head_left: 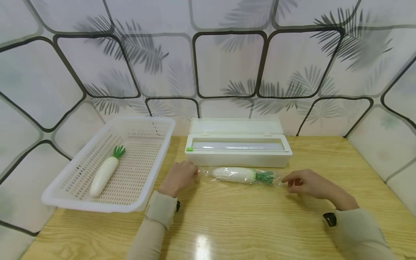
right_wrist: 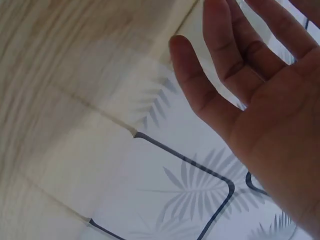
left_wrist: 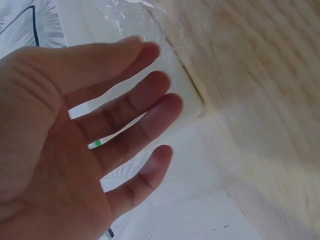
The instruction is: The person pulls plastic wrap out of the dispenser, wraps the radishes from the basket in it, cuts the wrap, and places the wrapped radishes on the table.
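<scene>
A white radish (head_left: 234, 174) with green leaf stubs lies crosswise on the table, rolled in clear plastic wrap (head_left: 277, 180) that is bunched at both ends. My left hand (head_left: 180, 177) pinches the left end of the wrap between thumb and index finger; in the left wrist view its other fingers spread loosely apart. At the leaf end, my right hand (head_left: 308, 183) holds the wrap's other tip with thumb and index finger. Those two fingertips lie outside the right wrist view, where the remaining fingers are bent. Just behind the radish stands a white wrap dispenser (head_left: 238, 160), its lid raised.
To the left, a white plastic basket (head_left: 156, 169) holds an unwrapped white radish (head_left: 104, 176). The dispenser has a green slider (head_left: 189, 148) at its left end and a film roll inside. A patterned wall covering (head_left: 227, 65) surrounds the wooden table (head_left: 240, 224).
</scene>
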Demonstrator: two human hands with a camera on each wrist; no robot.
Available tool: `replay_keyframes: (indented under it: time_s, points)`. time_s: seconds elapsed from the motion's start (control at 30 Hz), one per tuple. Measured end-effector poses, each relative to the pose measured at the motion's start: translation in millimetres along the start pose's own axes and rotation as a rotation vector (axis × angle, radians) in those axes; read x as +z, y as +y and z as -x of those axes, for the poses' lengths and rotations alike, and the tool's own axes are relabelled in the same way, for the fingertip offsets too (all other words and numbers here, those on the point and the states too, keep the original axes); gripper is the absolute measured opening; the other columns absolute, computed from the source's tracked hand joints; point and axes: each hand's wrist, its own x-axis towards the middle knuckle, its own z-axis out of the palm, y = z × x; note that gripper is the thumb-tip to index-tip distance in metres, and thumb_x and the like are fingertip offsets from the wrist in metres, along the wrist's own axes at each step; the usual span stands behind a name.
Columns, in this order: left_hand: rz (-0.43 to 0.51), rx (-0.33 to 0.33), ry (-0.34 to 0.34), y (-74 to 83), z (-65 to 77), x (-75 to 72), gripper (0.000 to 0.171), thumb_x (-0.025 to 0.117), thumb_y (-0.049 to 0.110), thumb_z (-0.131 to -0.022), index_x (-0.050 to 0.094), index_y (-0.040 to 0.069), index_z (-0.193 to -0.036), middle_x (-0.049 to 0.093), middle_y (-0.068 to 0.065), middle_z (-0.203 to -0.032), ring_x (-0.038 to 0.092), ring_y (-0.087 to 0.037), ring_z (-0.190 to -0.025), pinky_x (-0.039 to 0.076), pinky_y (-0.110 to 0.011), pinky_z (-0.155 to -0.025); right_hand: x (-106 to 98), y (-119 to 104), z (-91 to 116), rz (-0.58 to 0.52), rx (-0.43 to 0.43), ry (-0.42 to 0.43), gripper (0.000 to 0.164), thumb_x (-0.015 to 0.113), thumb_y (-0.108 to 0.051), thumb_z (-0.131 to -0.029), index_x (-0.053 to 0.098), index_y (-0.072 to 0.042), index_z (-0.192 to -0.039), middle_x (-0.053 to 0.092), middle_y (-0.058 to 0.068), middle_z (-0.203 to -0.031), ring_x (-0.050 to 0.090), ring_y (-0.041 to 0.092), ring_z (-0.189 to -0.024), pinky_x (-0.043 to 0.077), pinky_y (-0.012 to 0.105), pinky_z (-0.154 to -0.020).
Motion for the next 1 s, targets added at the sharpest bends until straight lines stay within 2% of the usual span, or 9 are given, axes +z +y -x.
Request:
replay_keyframes:
  time_s: [0.1, 0.2, 0.27, 0.33, 0.43, 0.53, 0.7, 0.83, 1.0]
  points:
    - [-0.020, 0.046, 0.099, 0.2, -1.6, -0.5, 0.004, 0.075, 0.008, -0.092, 0.072, 0.005, -0.090, 0.068, -0.008, -0.090, 0.066, -0.026, -0.082, 0.056, -0.045, -0.078, -3.0, -3.3, 2.3, 0.092, -0.054, 0.146, 0.018, 0.076, -0.001, -0.088, 0.073, 0.003, -0.105, 0.066, -0.007, -0.090, 0.058, 0.003, -0.078, 0.053, 0.031, -0.065]
    - [-0.030, 0.130, 0.194, 2.3, -4.1, 0.3, 0.012, 0.079, 0.011, -0.089, 0.071, 0.005, -0.096, 0.069, -0.008, -0.096, 0.066, -0.025, -0.085, 0.057, -0.039, -0.075, -1.7, -9.5, -1.1, 0.222, -0.116, 0.296, 0.022, 0.080, 0.002, -0.082, 0.073, -0.001, -0.102, 0.068, -0.002, -0.091, 0.061, 0.011, -0.077, 0.054, 0.034, -0.064]
    - [-0.031, 0.185, 0.225, 4.4, -7.2, 2.2, 0.019, 0.081, 0.012, -0.086, 0.069, 0.005, -0.099, 0.069, -0.008, -0.099, 0.066, -0.024, -0.086, 0.057, -0.037, -0.074, 1.8, -14.8, -5.7, 0.275, -0.118, 0.331, 0.027, 0.082, -0.002, -0.080, 0.072, -0.002, -0.105, 0.069, 0.005, -0.098, 0.063, 0.019, -0.081, 0.055, 0.038, -0.066]
    - [-0.018, 0.216, 0.215, 7.5, -10.9, 4.0, 0.024, 0.082, 0.014, -0.086, 0.068, 0.004, -0.103, 0.070, -0.008, -0.102, 0.066, -0.025, -0.090, 0.057, -0.037, -0.078, 6.7, -20.0, -10.6, 0.297, -0.094, 0.310, 0.031, 0.083, -0.007, -0.082, 0.071, -0.001, -0.110, 0.068, 0.011, -0.106, 0.065, 0.029, -0.090, 0.056, 0.045, -0.071]
    - [0.013, 0.220, 0.156, 11.5, -16.5, 8.1, 0.027, 0.082, 0.015, -0.087, 0.066, 0.005, -0.106, 0.070, -0.009, -0.107, 0.065, -0.028, -0.099, 0.055, -0.040, -0.086, 14.8, -24.4, -17.2, 0.313, -0.050, 0.236, 0.040, 0.083, -0.015, -0.084, 0.067, 0.001, -0.118, 0.065, 0.016, -0.115, 0.064, 0.037, -0.101, 0.056, 0.053, -0.080]
    - [0.014, 0.198, 0.091, 14.6, -21.1, 11.7, 0.027, 0.080, 0.014, -0.088, 0.066, 0.007, -0.110, 0.070, -0.009, -0.111, 0.064, -0.030, -0.107, 0.052, -0.043, -0.094, 21.7, -24.9, -22.0, 0.353, -0.054, 0.209, 0.047, 0.086, -0.016, -0.081, 0.066, 0.002, -0.119, 0.064, 0.016, -0.114, 0.064, 0.037, -0.102, 0.056, 0.052, -0.082]
    - [0.004, 0.176, 0.041, 17.5, -26.8, 16.0, 0.022, 0.076, 0.009, -0.091, 0.068, 0.007, -0.111, 0.071, -0.009, -0.109, 0.066, -0.028, -0.104, 0.053, -0.042, -0.093, 27.2, -21.6, -28.3, 0.404, -0.071, 0.227, 0.053, 0.089, -0.011, -0.076, 0.064, 0.003, -0.120, 0.065, 0.017, -0.113, 0.065, 0.036, -0.101, 0.056, 0.051, -0.081]
    - [-0.001, 0.163, 0.040, 18.4, -30.2, 18.2, 0.015, 0.071, 0.008, -0.096, 0.070, 0.005, -0.110, 0.072, -0.011, -0.107, 0.068, -0.029, -0.102, 0.055, -0.041, -0.091, 28.6, -17.8, -35.4, 0.384, -0.039, 0.218, 0.044, 0.082, -0.006, -0.078, 0.064, 0.002, -0.117, 0.065, 0.014, -0.105, 0.065, 0.031, -0.094, 0.056, 0.049, -0.076]
    - [0.005, 0.161, 0.054, 20.0, -32.2, 17.0, 0.005, 0.066, 0.006, -0.098, 0.071, 0.005, -0.100, 0.072, -0.011, -0.097, 0.069, -0.028, -0.092, 0.058, -0.040, -0.082, 27.1, -14.2, -43.8, 0.297, -0.016, 0.216, 0.023, 0.066, 0.004, -0.084, 0.066, 0.002, -0.107, 0.064, 0.007, -0.090, 0.057, 0.017, -0.076, 0.052, 0.040, -0.065]
